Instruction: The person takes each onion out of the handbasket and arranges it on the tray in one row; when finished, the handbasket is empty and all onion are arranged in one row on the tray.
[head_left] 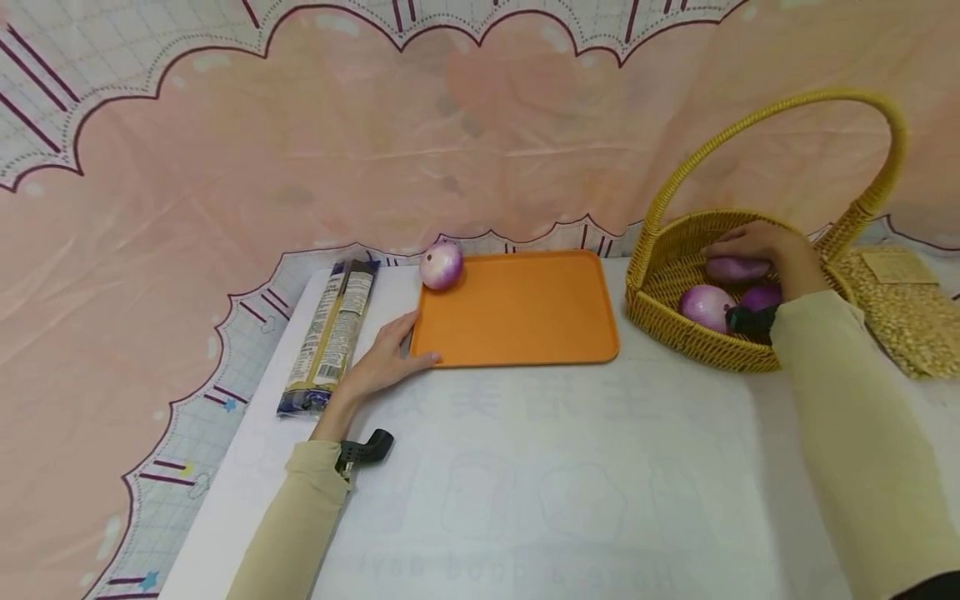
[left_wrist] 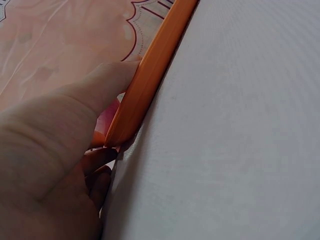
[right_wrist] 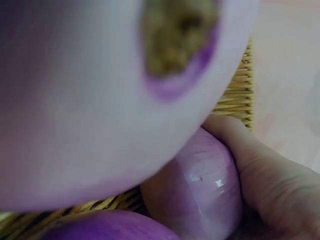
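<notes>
My left hand (head_left: 382, 357) grips the near left corner of an orange tray (head_left: 517, 308); in the left wrist view its thumb lies against the tray rim (left_wrist: 150, 75), fingers lower down. A purple onion (head_left: 441, 265) rests at the tray's far left corner. Inside a wicker basket (head_left: 675, 337) on the right, my right hand (head_left: 765, 243) holds another purple onion (right_wrist: 200, 185), thumb along its side in the right wrist view. A pale onion with a brown root end (right_wrist: 90, 130) fills that view up close, and a darker purple one (right_wrist: 110, 229) shows at the bottom.
Left of the tray lies a long printed packet (head_left: 330, 337) with dark blue ends. A bag of yellowish grains (head_left: 903, 312) sits right of the basket. The basket's tall handle (head_left: 787, 104) arches above it. A white table (head_left: 570, 467) spreads in front.
</notes>
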